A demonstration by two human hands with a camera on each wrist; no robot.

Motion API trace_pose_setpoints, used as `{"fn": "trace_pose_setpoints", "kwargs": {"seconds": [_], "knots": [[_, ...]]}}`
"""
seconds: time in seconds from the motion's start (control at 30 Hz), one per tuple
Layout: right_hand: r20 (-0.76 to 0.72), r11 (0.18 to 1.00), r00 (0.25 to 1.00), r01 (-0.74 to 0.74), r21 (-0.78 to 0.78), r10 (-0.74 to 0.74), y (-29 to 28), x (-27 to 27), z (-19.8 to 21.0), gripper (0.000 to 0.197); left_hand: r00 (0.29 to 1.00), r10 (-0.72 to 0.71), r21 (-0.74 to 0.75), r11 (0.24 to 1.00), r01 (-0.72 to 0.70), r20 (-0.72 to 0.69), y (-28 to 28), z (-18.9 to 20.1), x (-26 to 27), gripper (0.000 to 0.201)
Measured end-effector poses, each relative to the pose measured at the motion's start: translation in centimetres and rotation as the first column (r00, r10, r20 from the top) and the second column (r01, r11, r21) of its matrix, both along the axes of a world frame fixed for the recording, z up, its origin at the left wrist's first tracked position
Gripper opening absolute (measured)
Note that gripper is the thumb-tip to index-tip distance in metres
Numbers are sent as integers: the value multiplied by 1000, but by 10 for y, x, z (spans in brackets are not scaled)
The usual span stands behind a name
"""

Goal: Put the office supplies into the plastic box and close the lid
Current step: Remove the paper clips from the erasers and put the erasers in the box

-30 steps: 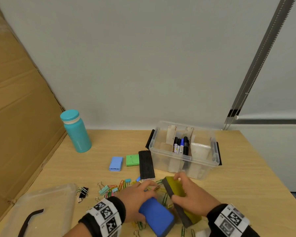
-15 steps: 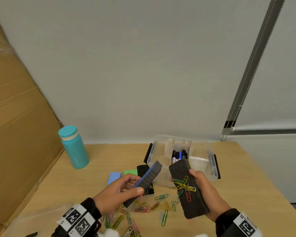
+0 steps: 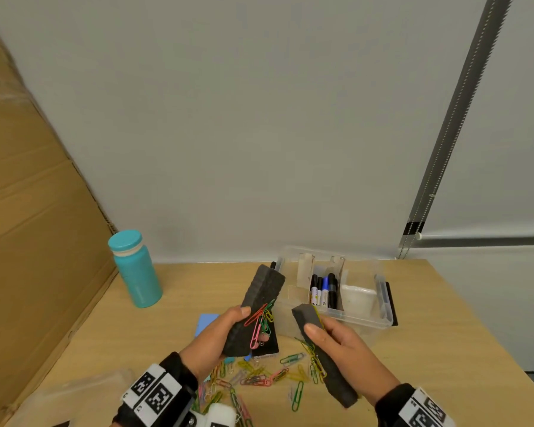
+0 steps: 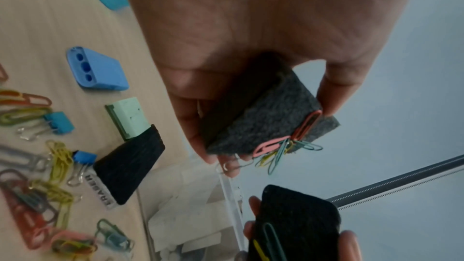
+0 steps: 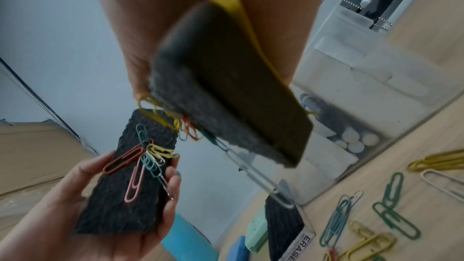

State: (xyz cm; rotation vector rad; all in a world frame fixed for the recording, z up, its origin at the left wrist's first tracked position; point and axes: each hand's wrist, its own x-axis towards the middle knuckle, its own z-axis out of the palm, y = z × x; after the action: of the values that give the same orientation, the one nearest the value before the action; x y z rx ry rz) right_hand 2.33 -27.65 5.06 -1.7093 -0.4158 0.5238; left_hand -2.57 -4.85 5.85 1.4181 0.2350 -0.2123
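Both erasers got turned felt-up with clips stuck on: left hand (image 3: 211, 337) grips one eraser (image 3: 253, 309), right hand (image 3: 349, 349) the other (image 3: 324, 355).

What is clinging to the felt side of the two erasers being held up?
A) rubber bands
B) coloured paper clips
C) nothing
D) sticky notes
B: coloured paper clips hang in a bunch from the felt of the eraser in the left hand, and more dangle from the eraser in the right hand.
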Motion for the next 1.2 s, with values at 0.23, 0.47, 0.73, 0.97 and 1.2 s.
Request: {"fn": "trace_pose_setpoints", "kwargs": {"seconds": [0.23, 0.47, 0.73, 0.97, 1.2], "knots": [[185, 990, 983, 17, -142, 9, 0, -7, -11, 71, 994, 87, -79, 993, -91, -62, -12, -8, 0, 41], [407, 997, 911, -45, -59, 65, 9, -28, -3, 63, 987, 133, -117, 983, -143, -92, -24, -17, 5, 36], [493, 961, 839, -115, -250, 228, 20, -29, -15, 66, 983, 135, -81, 986, -146, -121, -31, -18, 7, 24], [415, 906, 859, -123, -405, 302, 9, -28, -25, 58, 994, 80, -83, 993, -87, -77, -32, -22, 8, 66], [551, 941, 801, -45, -336, 235, 5, -28, -23, 63, 993, 71, -124, 989, -83, -96, -33, -28, 4, 25]]}}
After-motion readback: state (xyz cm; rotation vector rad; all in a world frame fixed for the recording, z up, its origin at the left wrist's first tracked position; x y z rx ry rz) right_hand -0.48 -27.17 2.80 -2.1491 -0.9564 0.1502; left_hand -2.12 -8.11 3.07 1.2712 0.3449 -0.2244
